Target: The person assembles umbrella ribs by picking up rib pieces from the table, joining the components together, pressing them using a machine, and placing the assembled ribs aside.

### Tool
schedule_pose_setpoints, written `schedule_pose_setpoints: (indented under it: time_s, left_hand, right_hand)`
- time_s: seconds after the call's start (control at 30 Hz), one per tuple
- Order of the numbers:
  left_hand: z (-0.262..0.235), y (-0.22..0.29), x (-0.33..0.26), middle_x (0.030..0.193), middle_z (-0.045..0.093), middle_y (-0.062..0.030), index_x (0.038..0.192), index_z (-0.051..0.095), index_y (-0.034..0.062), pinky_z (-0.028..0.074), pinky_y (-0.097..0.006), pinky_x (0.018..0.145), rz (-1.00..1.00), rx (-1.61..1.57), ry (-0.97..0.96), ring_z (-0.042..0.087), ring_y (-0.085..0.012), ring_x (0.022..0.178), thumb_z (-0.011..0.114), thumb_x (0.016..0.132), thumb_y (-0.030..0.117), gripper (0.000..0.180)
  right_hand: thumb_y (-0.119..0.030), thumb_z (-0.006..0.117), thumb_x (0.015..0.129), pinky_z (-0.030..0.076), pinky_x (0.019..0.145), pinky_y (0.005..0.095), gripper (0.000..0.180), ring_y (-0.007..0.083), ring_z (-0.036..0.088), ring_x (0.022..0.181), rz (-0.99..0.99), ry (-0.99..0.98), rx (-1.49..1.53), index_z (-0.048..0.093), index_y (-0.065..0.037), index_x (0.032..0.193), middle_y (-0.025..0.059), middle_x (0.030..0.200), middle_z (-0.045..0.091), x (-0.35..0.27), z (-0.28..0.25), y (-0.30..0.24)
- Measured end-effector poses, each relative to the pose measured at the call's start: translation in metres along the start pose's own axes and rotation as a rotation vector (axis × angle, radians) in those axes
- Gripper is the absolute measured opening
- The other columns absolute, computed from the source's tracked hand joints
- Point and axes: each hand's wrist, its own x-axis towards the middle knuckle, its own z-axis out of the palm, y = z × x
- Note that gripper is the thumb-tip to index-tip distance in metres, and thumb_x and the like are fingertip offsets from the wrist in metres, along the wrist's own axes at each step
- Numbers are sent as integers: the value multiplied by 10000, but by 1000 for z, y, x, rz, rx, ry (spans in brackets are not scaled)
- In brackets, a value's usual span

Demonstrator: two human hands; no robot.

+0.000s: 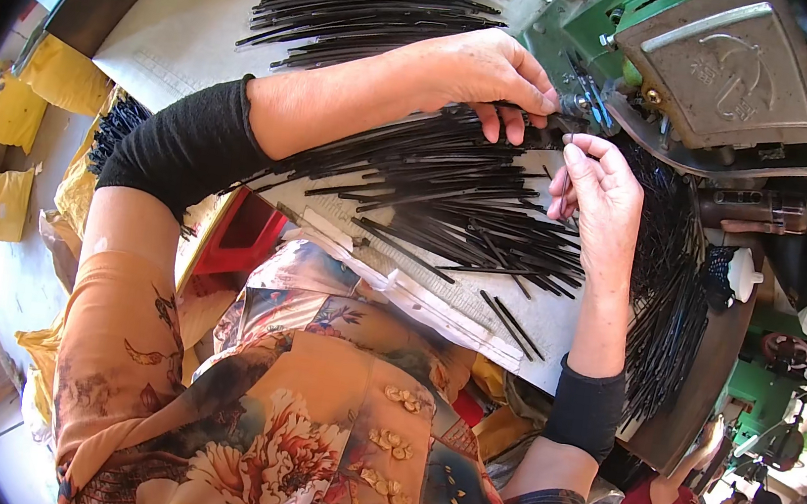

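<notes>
Hands (489, 73) (595, 189) on blk rods (451, 183)

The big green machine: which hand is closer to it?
Left. The left hand presses black rods right beside the green machine; the right hand pinches a rod just below, slightly farther.

Bright, even daylight fills the fisheye frame — sharpest around the green machine (743, 72), whose grey metal cover carries a soft sheen. Away from it, edges bow and fade into a black rim — overexposed white at lower right.
</notes>
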Motion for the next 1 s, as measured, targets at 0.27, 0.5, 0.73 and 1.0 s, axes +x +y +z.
schedule_pose_setpoints:
  time_s: [0.27, 0.5, 0.73, 1.0]
  left_hand:
    - [1, -1, 0, 819, 640, -76, 995, 615, -24, 475, -196, 433, 15, 7, -4, 601, -92, 583, 636, 825, 215, 294]
    - [-1, 5, 7, 816, 639, -64, 998, 617, -10, 455, -184, 417, 26, -19, 11, 565, -71, 544, 633, 826, 204, 275]
    - [-4, 0, 16, 800, 629, -57, 990, 618, -3, 413, -180, 392, 42, -11, 32, 519, -61, 488, 631, 825, 203, 264]
    - [-3, 9, 11, 708, 608, -79, 949, 624, -44, 339, -208, 347, -24, 13, 12, 455, -77, 412, 621, 824, 210, 283]
  right_hand:
    - [-186, 565, 884, 381, 433, 171, 215, 72, 520, 478, -1, 13, 36, 559, -8, 1004, 30, 650, 571, 3, -3, 3]
    - [-183, 579, 873, 385, 428, 170, 230, 75, 518, 468, -39, 36, 97, 566, 8, 1001, 32, 649, 575, 12, -5, -1]
    - [-177, 587, 869, 379, 425, 167, 241, 72, 512, 461, -41, 54, 106, 569, 23, 1002, 34, 649, 580, 22, -7, 3]
    - [-169, 599, 857, 362, 416, 184, 249, 84, 503, 454, 10, 82, 147, 557, 26, 1005, 37, 646, 573, 22, -6, 1]
